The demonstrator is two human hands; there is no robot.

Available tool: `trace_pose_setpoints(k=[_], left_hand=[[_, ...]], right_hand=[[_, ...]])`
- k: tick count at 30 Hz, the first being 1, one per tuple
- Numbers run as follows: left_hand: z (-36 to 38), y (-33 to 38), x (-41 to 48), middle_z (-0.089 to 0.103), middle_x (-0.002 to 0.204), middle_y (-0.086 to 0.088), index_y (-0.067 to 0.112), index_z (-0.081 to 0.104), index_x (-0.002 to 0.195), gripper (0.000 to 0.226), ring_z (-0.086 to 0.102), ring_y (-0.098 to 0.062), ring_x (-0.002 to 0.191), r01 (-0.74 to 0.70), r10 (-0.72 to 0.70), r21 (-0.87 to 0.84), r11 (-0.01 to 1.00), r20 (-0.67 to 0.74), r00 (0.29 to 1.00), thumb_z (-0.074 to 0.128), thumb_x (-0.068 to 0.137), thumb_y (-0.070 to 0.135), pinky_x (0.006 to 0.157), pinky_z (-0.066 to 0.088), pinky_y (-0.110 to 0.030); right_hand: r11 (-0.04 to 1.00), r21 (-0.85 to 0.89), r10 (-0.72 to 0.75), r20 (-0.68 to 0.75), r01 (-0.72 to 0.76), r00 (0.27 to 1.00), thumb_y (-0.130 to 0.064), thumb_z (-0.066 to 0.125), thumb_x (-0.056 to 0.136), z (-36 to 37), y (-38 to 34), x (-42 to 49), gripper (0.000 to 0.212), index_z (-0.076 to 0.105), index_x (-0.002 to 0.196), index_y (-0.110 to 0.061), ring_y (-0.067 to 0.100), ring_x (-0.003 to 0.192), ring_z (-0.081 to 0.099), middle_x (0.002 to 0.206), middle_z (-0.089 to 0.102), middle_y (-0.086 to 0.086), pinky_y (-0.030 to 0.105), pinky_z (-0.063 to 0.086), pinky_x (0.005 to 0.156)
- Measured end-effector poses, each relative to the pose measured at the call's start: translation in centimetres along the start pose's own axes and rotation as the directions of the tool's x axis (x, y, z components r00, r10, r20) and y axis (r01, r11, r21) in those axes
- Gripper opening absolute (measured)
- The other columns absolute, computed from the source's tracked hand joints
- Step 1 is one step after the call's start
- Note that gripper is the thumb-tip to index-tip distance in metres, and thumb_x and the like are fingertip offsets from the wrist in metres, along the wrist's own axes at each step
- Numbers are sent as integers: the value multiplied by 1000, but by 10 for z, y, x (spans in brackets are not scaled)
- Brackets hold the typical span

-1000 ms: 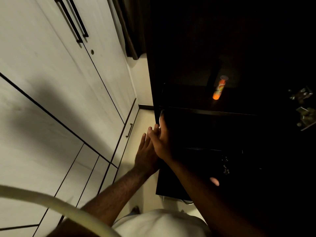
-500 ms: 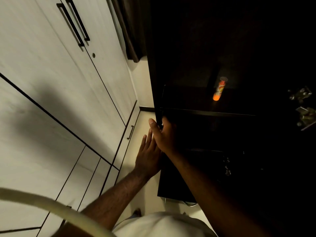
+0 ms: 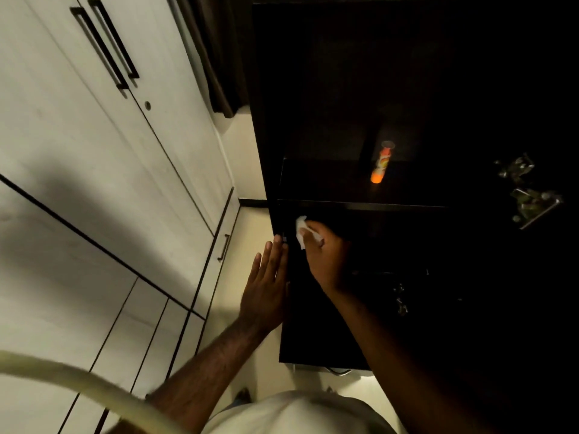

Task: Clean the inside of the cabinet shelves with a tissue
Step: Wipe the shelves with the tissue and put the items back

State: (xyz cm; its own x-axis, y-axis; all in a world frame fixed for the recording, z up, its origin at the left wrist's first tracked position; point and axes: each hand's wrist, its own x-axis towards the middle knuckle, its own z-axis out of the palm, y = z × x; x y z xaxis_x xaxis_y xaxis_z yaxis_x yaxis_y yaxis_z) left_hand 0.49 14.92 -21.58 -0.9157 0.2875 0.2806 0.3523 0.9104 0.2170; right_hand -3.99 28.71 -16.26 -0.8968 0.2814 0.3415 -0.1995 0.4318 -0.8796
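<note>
A dark open cabinet fills the right side, its shelves almost black inside. My right hand reaches under the upper shelf's front edge and holds a white tissue against the cabinet's left inner side. My left hand lies flat with straight fingers along the cabinet's left outer edge, just left of the right hand. Most of the tissue is hidden under my fingers.
An orange spray can stands on the upper shelf. Metal hinges show at the right. White wardrobe doors with black handles line the left. A narrow strip of pale floor runs between wardrobe and cabinet.
My right hand has slid a little further into the shelf and the white tissue now shows beyond my fingers. My left hand has moved up along the cabinet's edge.
</note>
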Motion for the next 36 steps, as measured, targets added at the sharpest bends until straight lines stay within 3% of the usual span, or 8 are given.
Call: trace_pose_setpoints(k=[5, 9, 14, 18, 21, 26, 32, 36], left_hand=[[12, 13, 1, 2, 166, -13, 8, 12, 158, 78, 5, -29, 153, -107, 112, -100, 989, 45, 993, 58, 97, 27, 122, 19, -45], [20, 29, 14, 36, 157, -1, 17, 34, 153, 60, 37, -19, 143, -18, 114, -434, 901, 197, 974, 52, 98, 34, 114, 39, -36], [8, 70, 50, 73, 109, -7, 23, 65, 112, 29, 69, -20, 104, 705, -172, -699, 117, 685, 708, 70, 89, 41, 95, 53, -40], [3, 85, 65, 77, 92, -3, 14, 68, 104, 11, 74, -14, 85, 769, 3, -609, -193, 783, 621, 66, 93, 16, 84, 56, -29], [16, 99, 73, 74, 71, -1, 13, 70, 86, 6, 72, -22, 72, 721, -212, -678, -146, 733, 646, 72, 88, 9, 73, 59, -32], [38, 128, 103, 71, 112, -16, 12, 71, 115, 25, 66, -35, 105, 635, -447, -592, 496, 454, 771, 60, 96, 24, 95, 51, -40], [53, 194, 140, 63, 131, -14, 15, 63, 131, 34, 57, -33, 124, 568, -344, -636, 522, 452, 823, 49, 101, 16, 106, 44, -40], [65, 229, 158, 65, 127, -11, 16, 66, 126, 34, 59, -30, 120, 585, -263, -685, 434, 525, 809, 45, 104, 31, 102, 46, -35]], right_hand=[[767, 353, 610, -144, -535, 779, -8, 75, 79, -30, 52, 19, 28, 71, 107, -11, 25, 100, 66, 109, 70, 12, 37, 57, 84], [326, 771, 830, 44, -547, 556, 6, 61, 88, -49, 69, -7, 32, 63, 119, -3, 31, 109, 62, 120, 62, 17, 33, 57, 74], [331, 713, 798, 139, -618, 587, 1, 67, 86, -58, 69, -34, 27, 69, 112, -6, 32, 93, 69, 108, 70, 22, 33, 57, 73], [361, 708, 754, 162, -607, 637, 6, 63, 85, -72, 71, -36, 28, 66, 113, -1, 27, 83, 68, 100, 69, 21, 28, 58, 67], [404, 691, 776, 88, -599, 625, 6, 66, 85, -79, 78, -28, 23, 66, 106, -3, 28, 86, 67, 102, 68, 21, 30, 57, 70], [471, 585, 823, -21, -660, 568, 1, 60, 93, -97, 97, -33, 24, 60, 115, -8, 23, 82, 65, 101, 67, 11, 29, 50, 72], [300, 643, 884, 90, -705, 459, -10, 32, 102, -111, 119, -69, 30, 52, 122, -1, 32, 81, 62, 103, 63, 17, 37, 47, 78], [456, 538, 839, 4, -709, 543, 1, 41, 98, -124, 116, -62, 26, 61, 107, -13, 24, 81, 64, 94, 68, 9, 41, 48, 80]])
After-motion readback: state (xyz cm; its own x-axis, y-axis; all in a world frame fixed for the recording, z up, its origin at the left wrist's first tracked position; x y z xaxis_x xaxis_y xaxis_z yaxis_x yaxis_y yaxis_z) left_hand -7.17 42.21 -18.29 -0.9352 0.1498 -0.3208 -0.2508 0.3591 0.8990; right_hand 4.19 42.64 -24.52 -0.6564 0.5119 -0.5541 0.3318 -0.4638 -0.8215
